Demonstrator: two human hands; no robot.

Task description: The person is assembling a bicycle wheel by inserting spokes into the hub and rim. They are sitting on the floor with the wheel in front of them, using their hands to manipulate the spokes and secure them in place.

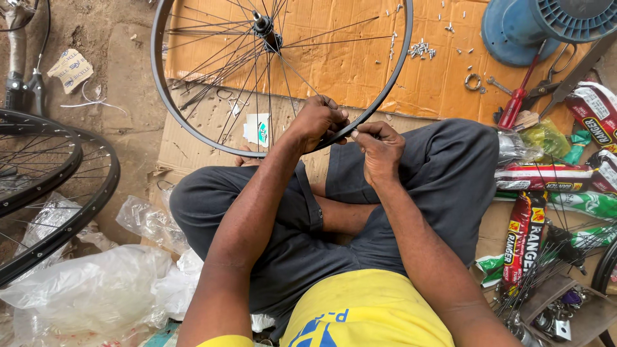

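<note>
Head cam: yellow shirt hem (366,315) nearest, grey trousers (443,173), legs crossed so the lap props the wheel rim (193,122). Left hand (318,122) grips rim's near edge; right hand (379,148) pinches something small, prob. a spoke nipple, at the rim. Thin steel spokes (238,83) fan from hub (263,26). Flat cardboard (347,64) underneath.

wheel (193,122) before crossed legs, on cardboard (360,71); rims (77,186) left; screwdriver (517,96), packets (546,177) right
</note>
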